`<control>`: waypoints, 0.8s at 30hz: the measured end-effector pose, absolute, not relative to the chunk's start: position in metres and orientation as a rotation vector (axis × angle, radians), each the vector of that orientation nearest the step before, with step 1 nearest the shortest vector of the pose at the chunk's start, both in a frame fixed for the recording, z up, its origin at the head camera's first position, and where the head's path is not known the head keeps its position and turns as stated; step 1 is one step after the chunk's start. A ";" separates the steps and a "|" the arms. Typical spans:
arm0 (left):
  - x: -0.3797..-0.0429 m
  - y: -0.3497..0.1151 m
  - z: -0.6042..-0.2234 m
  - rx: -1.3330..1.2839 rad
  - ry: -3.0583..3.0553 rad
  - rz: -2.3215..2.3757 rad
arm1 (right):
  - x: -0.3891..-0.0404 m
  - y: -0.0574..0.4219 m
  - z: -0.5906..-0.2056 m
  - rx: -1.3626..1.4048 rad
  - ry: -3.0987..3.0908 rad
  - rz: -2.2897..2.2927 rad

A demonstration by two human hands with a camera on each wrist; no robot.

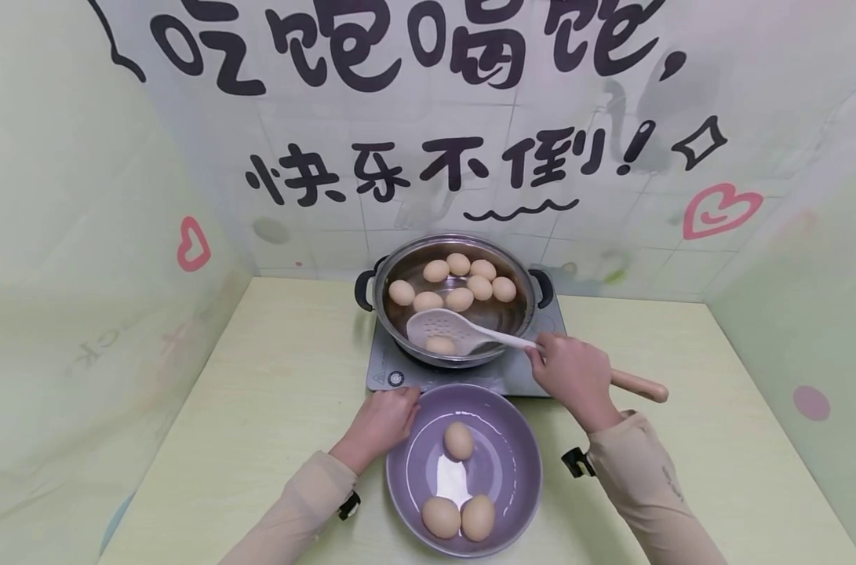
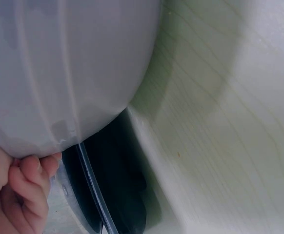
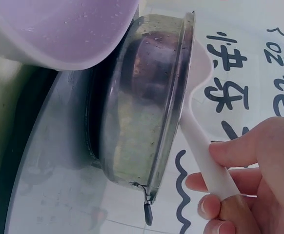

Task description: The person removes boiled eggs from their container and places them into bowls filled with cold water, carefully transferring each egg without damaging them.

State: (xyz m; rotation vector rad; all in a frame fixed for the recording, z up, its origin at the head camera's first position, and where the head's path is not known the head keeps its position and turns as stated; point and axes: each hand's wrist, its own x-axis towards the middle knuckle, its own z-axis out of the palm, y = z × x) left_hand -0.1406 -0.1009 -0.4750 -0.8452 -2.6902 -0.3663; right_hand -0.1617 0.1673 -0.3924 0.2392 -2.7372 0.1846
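My right hand (image 1: 574, 375) grips the handle of a white slotted ladle (image 1: 494, 336) with a wooden end; in the right wrist view, fingers and thumb wrap the handle (image 3: 203, 161). The ladle's bowl is inside the steel pot (image 3: 142, 102), with one egg (image 1: 440, 346) in or right by it. Several eggs (image 1: 459, 299) lie in water at the pot's far side. My left hand (image 1: 384, 420) holds the upper left rim of a purple bowl (image 1: 533, 479), fingers curled at its edge in the left wrist view. Inside that bowl are three eggs (image 1: 459, 441).
The pot stands on a flat grey induction cooker (image 1: 519, 377), its black side handles (image 1: 364, 290) sticking out left and right. A pale wooden table (image 1: 279, 377) lies beneath. Behind is a wall covering (image 1: 428, 212) with black lettering, and side sheets flank the table.
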 end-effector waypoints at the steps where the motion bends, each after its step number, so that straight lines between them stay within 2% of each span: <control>1: -0.141 -0.101 -0.475 -0.845 -2.691 -0.365 | -0.161 0.168 -0.392 0.241 -2.748 0.182; 24: -0.141 -0.102 -0.476 -0.851 -2.681 -0.355 | -0.170 0.171 -0.374 0.159 -3.111 0.293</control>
